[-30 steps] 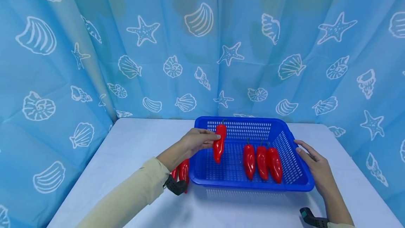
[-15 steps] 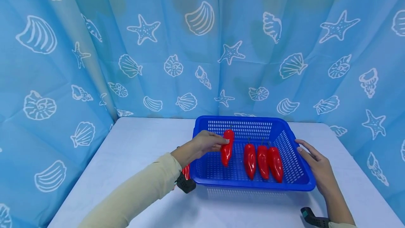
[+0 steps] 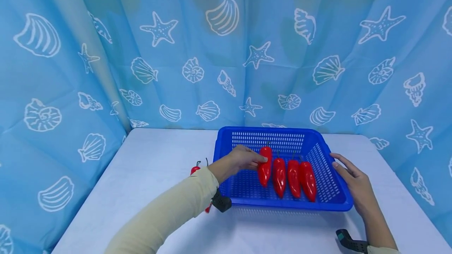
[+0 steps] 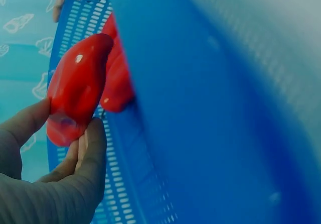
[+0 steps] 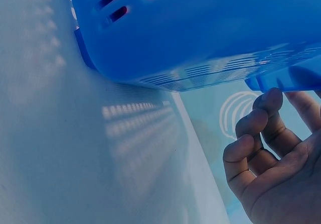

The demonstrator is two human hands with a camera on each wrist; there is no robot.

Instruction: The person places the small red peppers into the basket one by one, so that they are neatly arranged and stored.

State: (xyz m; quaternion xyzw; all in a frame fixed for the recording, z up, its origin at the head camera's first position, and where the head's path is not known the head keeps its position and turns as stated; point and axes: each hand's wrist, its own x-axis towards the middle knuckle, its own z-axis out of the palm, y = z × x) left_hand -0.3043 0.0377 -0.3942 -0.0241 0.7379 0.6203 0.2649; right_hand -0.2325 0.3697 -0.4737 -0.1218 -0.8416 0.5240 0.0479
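My left hand (image 3: pixel 243 158) pinches a red pepper (image 3: pixel 264 171) between thumb and fingers, over the left-middle part of the blue plastic basket (image 3: pixel 275 205). In the left wrist view, the thumb and fingertips grip the pepper (image 4: pixel 77 83) near one end. To its right, three red peppers (image 3: pixel 279 177) lie side by side in the basket, stems toward the back. My right hand (image 3: pixel 356 185) grips the basket's right rim; the right wrist view shows its curled fingers (image 5: pixel 246 148) below that rim. More red peppers (image 3: pixel 195 169) on the table are mostly hidden behind the left forearm.
The basket stands on a white-covered table (image 3: pixel 159 148), near its back edge. A blue curtain (image 3: pixel 197 50) with shells and starfish hangs behind and at both sides. A black wrist device (image 3: pixel 221 201) on the left arm is beside the basket's front left corner.
My left hand has moved right and slightly down with the pepper, bringing it close to the three in the basket. The right hand has stayed at the rim.
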